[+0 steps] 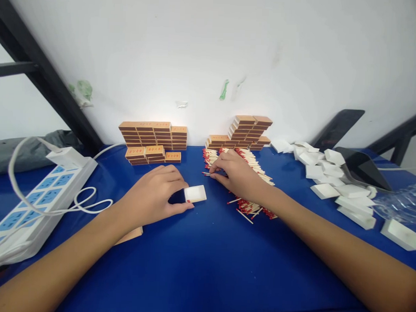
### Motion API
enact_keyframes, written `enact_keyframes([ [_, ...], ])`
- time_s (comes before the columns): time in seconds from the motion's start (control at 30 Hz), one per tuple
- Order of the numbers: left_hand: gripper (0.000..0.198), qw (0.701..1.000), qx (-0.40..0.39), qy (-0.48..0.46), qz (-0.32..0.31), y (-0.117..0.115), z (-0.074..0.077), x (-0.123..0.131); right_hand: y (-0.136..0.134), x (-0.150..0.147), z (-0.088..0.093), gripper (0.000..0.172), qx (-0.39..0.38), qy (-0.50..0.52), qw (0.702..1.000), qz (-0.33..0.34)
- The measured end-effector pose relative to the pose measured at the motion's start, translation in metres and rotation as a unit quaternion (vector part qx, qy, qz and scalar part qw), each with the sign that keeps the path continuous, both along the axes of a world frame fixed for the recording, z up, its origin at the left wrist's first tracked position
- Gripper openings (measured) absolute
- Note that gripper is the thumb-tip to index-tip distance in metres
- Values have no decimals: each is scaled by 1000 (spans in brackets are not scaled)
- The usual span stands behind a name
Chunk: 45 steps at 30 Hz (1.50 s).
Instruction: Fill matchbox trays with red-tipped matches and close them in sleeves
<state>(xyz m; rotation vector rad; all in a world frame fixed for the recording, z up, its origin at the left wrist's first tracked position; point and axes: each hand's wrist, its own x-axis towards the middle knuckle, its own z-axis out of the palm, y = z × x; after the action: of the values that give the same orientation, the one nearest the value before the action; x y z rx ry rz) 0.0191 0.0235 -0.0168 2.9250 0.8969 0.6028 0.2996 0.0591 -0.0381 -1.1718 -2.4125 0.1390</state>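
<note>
My left hand (159,190) grips a white matchbox tray (196,193) between thumb and fingers, its open side up. A red match head shows at the tray's near left corner, by my thumb. My right hand (233,173) is pinched at the left edge of a heap of red-tipped matches (255,164). A match (206,173) sticks out to the left from its fingertips. More matches (252,207) lie below that wrist, some loose at the near edge. Under my left forearm, a matchbox sleeve (132,235) is partly hidden.
Stacked matchboxes (154,133) stand against the wall at left, with another stack (250,128) at right. Several white trays (330,171) are piled on the right beside a black dustpan-like object (362,168) and clear plastic (404,201). A power strip (44,196) with white cables lies left.
</note>
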Motion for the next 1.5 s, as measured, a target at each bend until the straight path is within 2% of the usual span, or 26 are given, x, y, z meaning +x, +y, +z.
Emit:
enact_keyframes([
  [0.27,29,1000,10,5,-1,0,-1,-1,1,1,-2,10,-5,-22,1000,-15],
  [0.43,29,1000,11,9,0,1,0,-1,-3,1,5,14,-12,-28,999,-8],
  [0.57,28,1000,16,12,7,1,1,-1,-16,-4,18,12,-20,-2,999,34],
  [0.7,28,1000,19,5,-1,0,0,0,-37,-18,27,13,-16,-28,998,60],
  [0.8,28,1000,30,0,-8,-1,-1,1,-46,-28,25,15,11,-59,996,68],
  [0.97,27,999,37,7,-9,-1,-1,1,-45,-32,17,11,30,-51,995,80],
  [1.2,24,1000,24,5,-12,-2,0,1,-44,-31,14,6,-20,-13,995,97],
  [1.5,24,999,31,-3,-21,-2,-1,1,-43,-30,11,8,-49,34,994,94],
])
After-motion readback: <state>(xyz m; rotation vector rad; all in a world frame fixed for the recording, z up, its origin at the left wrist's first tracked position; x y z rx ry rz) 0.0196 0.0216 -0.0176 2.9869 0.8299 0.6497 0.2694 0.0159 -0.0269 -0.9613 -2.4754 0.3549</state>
